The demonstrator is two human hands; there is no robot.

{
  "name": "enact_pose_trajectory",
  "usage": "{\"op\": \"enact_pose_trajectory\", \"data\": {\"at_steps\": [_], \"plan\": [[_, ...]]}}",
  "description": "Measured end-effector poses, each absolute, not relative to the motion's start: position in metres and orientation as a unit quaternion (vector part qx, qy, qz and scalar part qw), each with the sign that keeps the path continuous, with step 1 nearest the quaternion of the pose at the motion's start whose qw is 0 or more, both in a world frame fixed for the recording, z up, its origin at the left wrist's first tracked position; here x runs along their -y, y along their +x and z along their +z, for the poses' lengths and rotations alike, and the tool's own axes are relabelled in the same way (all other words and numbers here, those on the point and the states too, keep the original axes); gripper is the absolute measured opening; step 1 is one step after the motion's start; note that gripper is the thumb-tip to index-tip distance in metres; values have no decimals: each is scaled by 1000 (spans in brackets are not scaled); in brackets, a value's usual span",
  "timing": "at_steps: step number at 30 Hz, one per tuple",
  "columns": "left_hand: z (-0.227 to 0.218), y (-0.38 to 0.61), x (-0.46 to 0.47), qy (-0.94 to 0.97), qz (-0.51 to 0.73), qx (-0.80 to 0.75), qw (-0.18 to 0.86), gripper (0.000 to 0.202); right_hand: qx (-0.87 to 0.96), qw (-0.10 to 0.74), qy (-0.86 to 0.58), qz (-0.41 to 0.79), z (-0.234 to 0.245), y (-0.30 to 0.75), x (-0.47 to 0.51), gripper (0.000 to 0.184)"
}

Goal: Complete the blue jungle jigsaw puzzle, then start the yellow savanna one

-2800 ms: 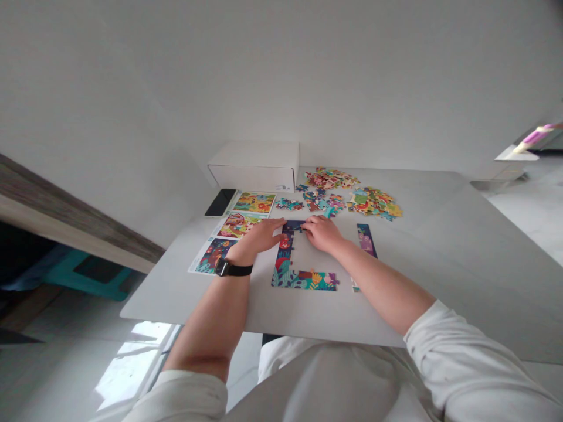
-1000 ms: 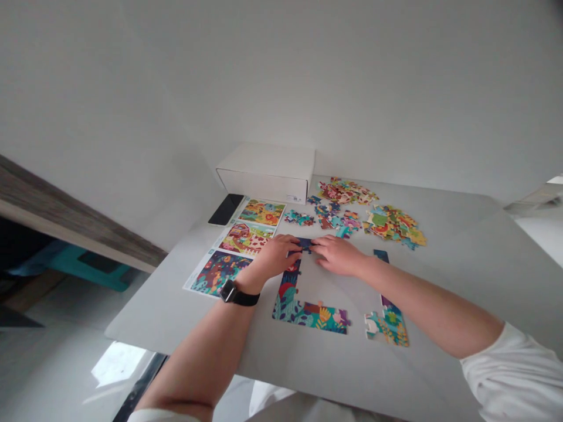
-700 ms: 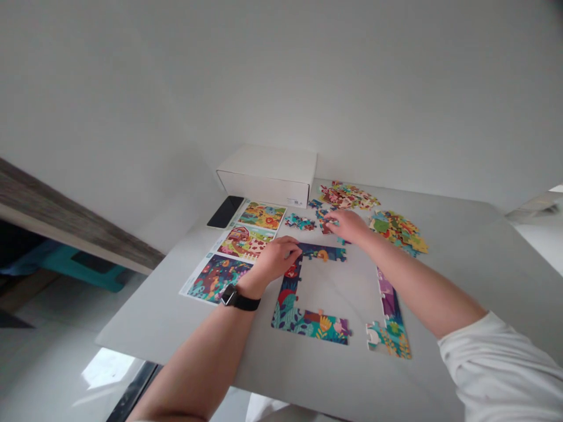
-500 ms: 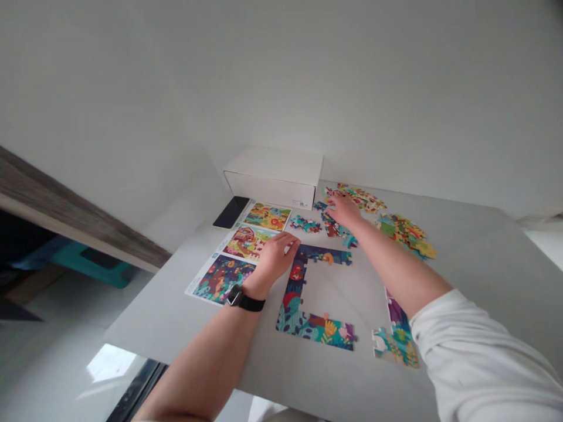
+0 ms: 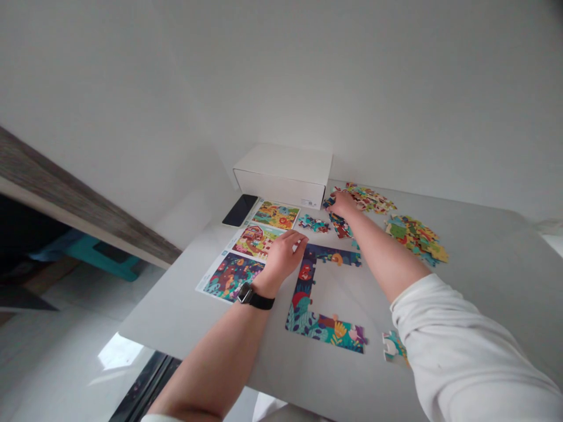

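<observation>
The puzzle frame (image 5: 301, 305) lies part-joined on the table, a C shape of dark blue and teal pieces with its right side apart. My left hand (image 5: 284, 255) rests by its top left corner, over the edge of the picture sheet (image 5: 211, 288). Its fingers are loosely bent, with a gap at the thumb and nothing visible in them. Farther off, my right hand (image 5: 345, 205) is at the loose pieces, fingers closed on a dark blue puzzle piece (image 5: 328, 203). Beneath it lie more dark pieces (image 5: 341, 227). My right sleeve partly covers a joined corner section (image 5: 393, 346).
A white box (image 5: 281, 181) stands at the back against the wall, with a black phone (image 5: 240, 210) before it. Loose teal pieces (image 5: 314, 223) lie near the sheet. Two piles, one pinkish (image 5: 373, 199) and one yellow-green (image 5: 416, 234), spread at the right.
The view has shifted, so the table things appear farther right. My right hand has closed on a dark blue piece, and its sleeve covers more of the corner section. My left hand stays by the sheet.
</observation>
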State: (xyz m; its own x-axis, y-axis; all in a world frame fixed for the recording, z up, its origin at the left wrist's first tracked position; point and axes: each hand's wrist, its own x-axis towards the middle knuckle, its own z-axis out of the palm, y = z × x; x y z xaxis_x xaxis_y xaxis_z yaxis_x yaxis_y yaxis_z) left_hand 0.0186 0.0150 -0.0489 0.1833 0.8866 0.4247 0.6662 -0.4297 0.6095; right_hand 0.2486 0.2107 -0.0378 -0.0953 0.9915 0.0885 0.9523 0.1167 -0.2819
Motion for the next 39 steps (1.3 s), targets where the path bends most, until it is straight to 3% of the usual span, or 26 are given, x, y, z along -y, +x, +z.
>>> {"op": "enact_pose_trajectory", "data": {"at_steps": [3, 10, 17, 23, 28, 39], "plan": [[-51, 18, -16, 759, 377, -509, 148, 25, 702, 198, -668, 146, -34, 254, -209, 43], [-52, 17, -21, 771, 382, -492, 136, 27, 565, 468, -564, 379, -28, 327, -149, 36], [-47, 22, -24, 768, 383, -496, 135, 30, 452, 532, -546, 463, -28, 430, -26, 58], [-20, 58, -10, 732, 402, -512, 199, 31, 406, 580, -566, 422, -36, 441, 35, 56], [5, 122, 13, 770, 344, -463, 274, 30, 412, 577, -541, 452, -38, 419, 43, 51], [-41, 178, 33, 635, 376, -428, 521, 30, 408, 570, -476, 531, -43, 390, 54, 57]]}}
